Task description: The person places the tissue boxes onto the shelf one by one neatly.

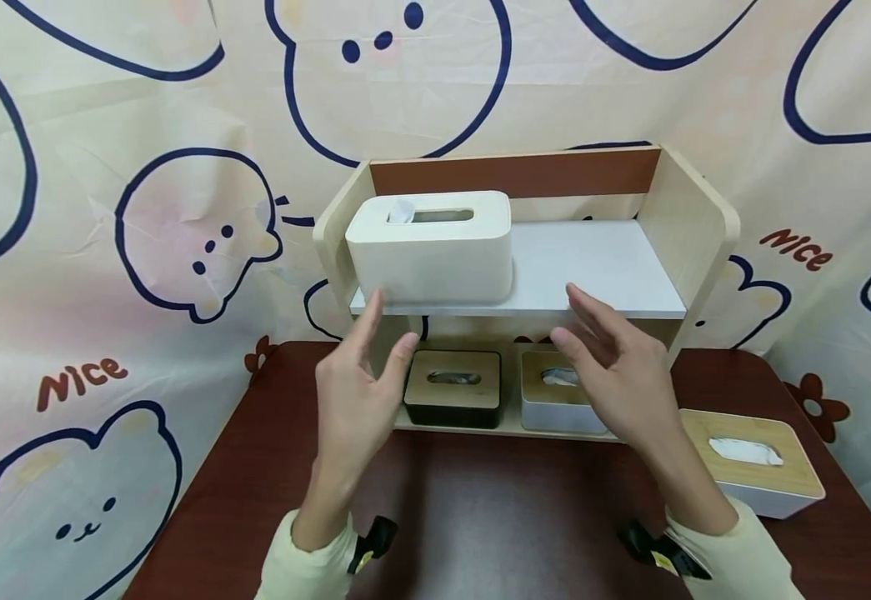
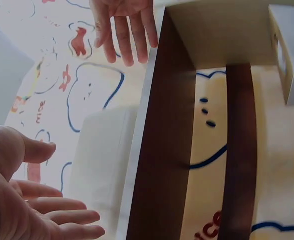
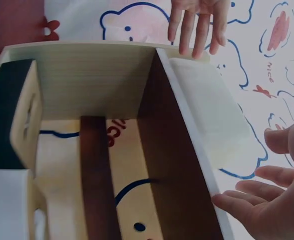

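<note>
A white tissue box [image 1: 431,258] with rounded corners stands on the left half of the upper board [image 1: 593,262] of a two-tier shelf. My left hand [image 1: 356,404] is held up before the shelf near that box's lower left corner, fingers extended and nothing in it. In front of the board's right half hovers my right hand [image 1: 623,375], likewise empty with its fingers stretched out. Both wrist views show the palms facing inward, apart from the box. Behind the hands, on the lower tier, sit a black tissue box [image 1: 453,412] with a wooden lid and a white, wood-lidded one [image 1: 555,417], partly covered by my right hand.
Another white tissue box [image 1: 750,471] with a wooden lid rests on the dark brown table [image 1: 495,517], right of my right forearm. The shelf has raised side panels [image 1: 693,225] and a brown back rail [image 1: 518,175]. A cartoon-printed cloth [image 1: 202,108] hangs behind.
</note>
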Tool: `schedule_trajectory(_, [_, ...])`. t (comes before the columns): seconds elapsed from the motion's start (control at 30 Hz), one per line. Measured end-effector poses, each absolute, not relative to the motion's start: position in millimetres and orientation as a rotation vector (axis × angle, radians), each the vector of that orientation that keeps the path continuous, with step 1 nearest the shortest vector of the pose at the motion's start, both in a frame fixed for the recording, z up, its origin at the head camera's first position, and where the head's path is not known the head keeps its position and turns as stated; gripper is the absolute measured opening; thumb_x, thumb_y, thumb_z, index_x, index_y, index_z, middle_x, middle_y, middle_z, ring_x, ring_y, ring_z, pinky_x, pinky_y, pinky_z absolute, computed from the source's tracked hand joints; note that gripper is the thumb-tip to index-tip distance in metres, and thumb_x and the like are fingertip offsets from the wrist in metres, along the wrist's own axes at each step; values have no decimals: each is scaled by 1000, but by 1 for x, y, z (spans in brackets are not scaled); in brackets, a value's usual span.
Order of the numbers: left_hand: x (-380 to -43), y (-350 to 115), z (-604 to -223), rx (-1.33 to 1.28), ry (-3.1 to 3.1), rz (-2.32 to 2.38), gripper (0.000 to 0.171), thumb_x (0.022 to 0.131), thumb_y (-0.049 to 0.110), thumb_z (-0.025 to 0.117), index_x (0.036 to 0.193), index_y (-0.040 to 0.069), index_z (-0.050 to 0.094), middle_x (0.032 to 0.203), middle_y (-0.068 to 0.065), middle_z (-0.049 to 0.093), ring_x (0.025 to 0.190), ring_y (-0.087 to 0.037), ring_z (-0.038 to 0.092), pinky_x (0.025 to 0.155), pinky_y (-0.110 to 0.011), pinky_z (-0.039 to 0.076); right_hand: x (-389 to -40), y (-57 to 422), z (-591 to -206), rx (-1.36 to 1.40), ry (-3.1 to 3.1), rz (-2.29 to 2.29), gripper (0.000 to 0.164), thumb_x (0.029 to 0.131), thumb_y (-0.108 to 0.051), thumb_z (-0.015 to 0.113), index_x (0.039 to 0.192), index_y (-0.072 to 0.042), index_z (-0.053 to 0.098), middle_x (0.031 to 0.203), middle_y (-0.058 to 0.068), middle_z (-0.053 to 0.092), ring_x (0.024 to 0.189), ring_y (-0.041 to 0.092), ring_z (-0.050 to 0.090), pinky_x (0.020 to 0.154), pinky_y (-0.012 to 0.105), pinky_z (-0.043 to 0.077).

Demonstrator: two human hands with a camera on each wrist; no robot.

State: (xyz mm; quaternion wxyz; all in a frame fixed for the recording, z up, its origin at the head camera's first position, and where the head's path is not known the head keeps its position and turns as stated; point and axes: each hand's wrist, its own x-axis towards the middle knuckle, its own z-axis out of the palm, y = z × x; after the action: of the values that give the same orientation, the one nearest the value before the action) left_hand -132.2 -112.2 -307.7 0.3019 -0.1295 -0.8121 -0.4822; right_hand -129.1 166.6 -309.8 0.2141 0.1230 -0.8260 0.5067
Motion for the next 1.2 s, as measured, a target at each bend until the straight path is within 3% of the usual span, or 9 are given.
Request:
schedule_trajectory(0.3, [-119,-92,-337,-425,-2201,-1281,64,101,22,79,158,7,54,159,-10,57,148,-22,55,118,-50,50,-99,195,-349,226,-2303,1323,53,104,-20,73,155,-28,59,157,1,61,127,-18,56,96,6,49])
schedule_trajectory(0.43, [-116,-79,-349,-449,-2234,-1308,66,99,24,81,158,8,54,159,-9,57,148,-23,55,119,-48,50,-90,208,-365,154,-2356,1261,54,105,-23,73,155,-34,59,157,1,62,126,-21,53,94,1,48])
schedule_trajectory(0.67, [-117,-52,-370,-505,-2309,-1436,70,99,25,81,160,7,51,163,-8,52,150,-23,52,120,-49,48,-78,239,-395,6,-2424,1203,54,104,-26,74,156,-30,58,156,10,62,120,-28,48,91,-3,44])
schedule_trajectory(0.87, [-119,-23,-391,-605,-2390,-1446,71,100,27,79,160,2,49,163,-13,50,148,-26,53,122,-46,46,-65,271,-423,-194,-2471,1170,57,104,-35,74,158,-31,56,151,-22,56,108,-36,46,83,-5,44])
schedule_trajectory(0.97, [-118,-7,-398,-659,-2432,-1453,74,100,29,79,160,1,47,164,-15,49,151,-28,50,123,-45,45,-58,288,-432,-323,-2501,1117,59,103,-38,74,159,-32,55,154,-12,59,101,-37,45,78,-4,42])
schedule_trajectory(1.03, [-116,4,-404,-698,-2455,-1441,74,100,32,78,160,-1,47,163,-16,50,151,-28,51,123,-45,46,-55,297,-435,-439,-2539,1068,63,103,-43,73,161,-29,52,156,9,60,114,-19,62,85,14,52])
schedule_trajectory(1.1, [-115,15,-409,-730,-2481,-1426,76,101,35,78,160,0,47,163,-17,51,150,-29,52,123,-44,46,-52,305,-438,-559,-2571,1021,67,104,-46,70,164,-26,47,152,30,57,124,12,70,92,38,54])
schedule_trajectory(1.13, [-114,20,-412,-748,-2493,-1417,77,101,37,77,161,0,46,163,-17,51,151,-29,52,123,-44,46,-52,309,-439,-622,-2588,992,70,105,-48,68,166,-25,44,152,34,55,126,29,69,93,49,52])
schedule_trajectory(1.2, [-113,30,-418,-780,-2529,-1400,79,101,40,76,162,0,44,164,-17,50,152,-28,51,123,-42,46,-51,314,-442,-705,-2588,936,75,105,-47,68,168,-19,39,140,37,63,119,55,61,84,58,49])
